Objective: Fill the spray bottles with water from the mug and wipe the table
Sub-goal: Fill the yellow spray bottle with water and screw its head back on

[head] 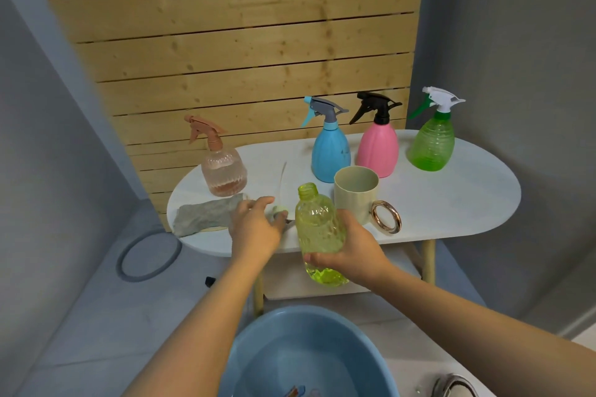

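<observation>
My right hand [351, 248] grips a yellow-green transparent bottle [317, 229] with its cap off, held above the near edge of the white oval table [451, 196]. A little liquid shows at the bottle's bottom. My left hand [254, 226] holds the bottle's spray head [279, 213] low over the table, its thin dip tube [283, 177] pointing away. A beige mug [354, 193] with a gold ring handle stands just behind the bottle. A grey cloth [203, 214] lies at the table's left end.
A clear peach spray bottle [222, 167] stands at the left. Blue [330, 151], pink [377, 148] and green [432, 142] spray bottles line the back. A blue basin [306, 354] holding water sits below me, with a grey ring [148, 255] on the floor to the left.
</observation>
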`<action>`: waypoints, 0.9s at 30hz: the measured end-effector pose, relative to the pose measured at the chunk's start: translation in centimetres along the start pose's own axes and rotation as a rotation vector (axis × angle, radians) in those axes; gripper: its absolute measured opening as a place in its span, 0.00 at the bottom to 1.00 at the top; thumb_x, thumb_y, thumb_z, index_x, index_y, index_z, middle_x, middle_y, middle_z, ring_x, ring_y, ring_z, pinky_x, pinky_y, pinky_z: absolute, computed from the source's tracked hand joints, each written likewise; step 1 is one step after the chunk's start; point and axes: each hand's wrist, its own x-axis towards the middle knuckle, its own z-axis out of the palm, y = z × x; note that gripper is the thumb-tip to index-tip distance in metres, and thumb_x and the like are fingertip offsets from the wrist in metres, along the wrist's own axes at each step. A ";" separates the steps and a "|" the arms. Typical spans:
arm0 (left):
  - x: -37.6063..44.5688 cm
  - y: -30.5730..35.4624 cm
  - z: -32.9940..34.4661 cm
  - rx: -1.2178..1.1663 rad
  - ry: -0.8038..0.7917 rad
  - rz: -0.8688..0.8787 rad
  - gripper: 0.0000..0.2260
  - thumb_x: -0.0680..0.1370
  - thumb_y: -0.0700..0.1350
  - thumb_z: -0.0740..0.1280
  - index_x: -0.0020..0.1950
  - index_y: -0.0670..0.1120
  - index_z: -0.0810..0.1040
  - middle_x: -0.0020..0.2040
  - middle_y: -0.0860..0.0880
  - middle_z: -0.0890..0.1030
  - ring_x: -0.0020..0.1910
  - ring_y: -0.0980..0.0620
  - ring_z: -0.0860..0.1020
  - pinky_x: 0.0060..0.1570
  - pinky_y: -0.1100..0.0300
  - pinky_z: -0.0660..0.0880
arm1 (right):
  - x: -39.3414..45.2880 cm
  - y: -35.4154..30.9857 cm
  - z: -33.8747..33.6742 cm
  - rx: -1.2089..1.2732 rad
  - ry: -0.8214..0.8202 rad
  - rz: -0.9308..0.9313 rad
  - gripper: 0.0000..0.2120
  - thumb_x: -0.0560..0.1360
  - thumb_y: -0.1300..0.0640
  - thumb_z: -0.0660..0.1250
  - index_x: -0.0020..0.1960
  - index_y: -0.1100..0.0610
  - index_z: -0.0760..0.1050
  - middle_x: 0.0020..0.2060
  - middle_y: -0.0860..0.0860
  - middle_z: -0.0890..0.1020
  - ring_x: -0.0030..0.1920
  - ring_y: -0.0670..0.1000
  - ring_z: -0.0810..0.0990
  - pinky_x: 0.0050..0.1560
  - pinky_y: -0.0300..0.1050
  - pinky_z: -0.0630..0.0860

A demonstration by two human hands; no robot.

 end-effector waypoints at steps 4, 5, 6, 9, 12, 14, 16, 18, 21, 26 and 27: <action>-0.3 -0.5 1.4 0.312 -0.078 0.077 0.13 0.76 0.54 0.64 0.59 0.52 0.75 0.63 0.46 0.73 0.66 0.44 0.67 0.56 0.52 0.59 | 0.5 0.2 -0.1 -0.027 0.018 0.010 0.34 0.62 0.51 0.79 0.61 0.53 0.67 0.50 0.46 0.77 0.50 0.47 0.75 0.45 0.36 0.69; -0.3 -0.8 1.4 0.320 -0.058 0.111 0.12 0.76 0.54 0.65 0.56 0.52 0.75 0.56 0.48 0.77 0.62 0.44 0.70 0.49 0.54 0.58 | 0.5 0.1 -0.2 -0.032 0.020 0.011 0.33 0.62 0.51 0.79 0.61 0.53 0.67 0.50 0.46 0.77 0.49 0.47 0.75 0.44 0.36 0.68; -0.3 -1.1 1.3 0.319 -0.033 0.128 0.12 0.75 0.54 0.66 0.56 0.52 0.76 0.52 0.49 0.78 0.59 0.45 0.72 0.45 0.55 0.54 | 0.5 0.1 -0.2 -0.036 0.021 0.011 0.33 0.62 0.51 0.79 0.60 0.53 0.67 0.49 0.45 0.76 0.49 0.46 0.75 0.42 0.35 0.68; -0.1 -2.0 1.4 0.275 -0.009 0.154 0.19 0.73 0.53 0.70 0.63 0.53 0.75 0.53 0.51 0.79 0.59 0.48 0.71 0.44 0.58 0.51 | 0.4 0.1 -0.3 -0.049 0.022 0.007 0.30 0.62 0.51 0.79 0.56 0.51 0.66 0.47 0.45 0.76 0.47 0.46 0.74 0.37 0.32 0.67; -0.6 -2.4 0.9 0.189 -0.012 0.216 0.19 0.75 0.50 0.68 0.66 0.52 0.74 0.53 0.50 0.79 0.58 0.48 0.73 0.52 0.59 0.56 | 0.1 0.1 -0.5 -0.056 0.010 0.010 0.32 0.62 0.51 0.79 0.59 0.53 0.66 0.49 0.46 0.76 0.49 0.47 0.74 0.43 0.36 0.68; -1.0 -2.5 -0.1 0.073 -0.006 0.267 0.18 0.77 0.48 0.66 0.66 0.51 0.74 0.52 0.47 0.77 0.55 0.46 0.75 0.55 0.56 0.64 | -0.1 0.1 -0.7 -0.056 0.006 0.013 0.33 0.62 0.52 0.79 0.61 0.54 0.67 0.50 0.47 0.77 0.51 0.48 0.76 0.45 0.37 0.69; -1.6 -2.1 -1.6 -0.115 -0.004 0.246 0.16 0.79 0.47 0.64 0.66 0.51 0.73 0.52 0.48 0.75 0.52 0.50 0.75 0.50 0.60 0.69 | -0.3 0.2 -1.1 -0.071 0.015 0.005 0.32 0.62 0.53 0.79 0.60 0.54 0.67 0.50 0.47 0.77 0.51 0.49 0.76 0.47 0.39 0.69; -2.2 -1.5 -3.6 -0.275 0.001 0.193 0.12 0.81 0.49 0.60 0.63 0.55 0.74 0.50 0.53 0.77 0.49 0.55 0.76 0.45 0.66 0.69 | -0.5 0.2 -1.4 -0.093 0.025 -0.004 0.32 0.61 0.54 0.79 0.60 0.54 0.68 0.49 0.47 0.76 0.50 0.48 0.75 0.47 0.40 0.69; -3.0 -1.3 -6.4 -0.555 0.067 0.046 0.10 0.82 0.47 0.56 0.60 0.53 0.74 0.45 0.51 0.79 0.39 0.62 0.78 0.42 0.66 0.72 | -0.8 0.4 -1.9 -0.119 0.015 0.001 0.33 0.61 0.54 0.79 0.61 0.54 0.67 0.50 0.47 0.77 0.50 0.49 0.76 0.50 0.43 0.73; -3.8 -2.2 -9.9 -1.061 0.130 -0.280 0.13 0.81 0.51 0.59 0.53 0.43 0.77 0.38 0.46 0.74 0.32 0.54 0.73 0.42 0.56 0.81 | -1.0 0.8 -2.3 -0.196 -0.023 0.040 0.33 0.60 0.54 0.78 0.61 0.53 0.67 0.50 0.49 0.78 0.51 0.52 0.78 0.53 0.49 0.76; -3.9 -2.3 -10.3 -1.081 0.108 -0.292 0.12 0.80 0.50 0.62 0.51 0.42 0.77 0.36 0.47 0.73 0.32 0.55 0.72 0.42 0.55 0.82 | -1.0 0.9 -2.4 -0.222 -0.032 0.046 0.32 0.60 0.54 0.78 0.60 0.53 0.67 0.49 0.49 0.78 0.50 0.52 0.78 0.51 0.48 0.76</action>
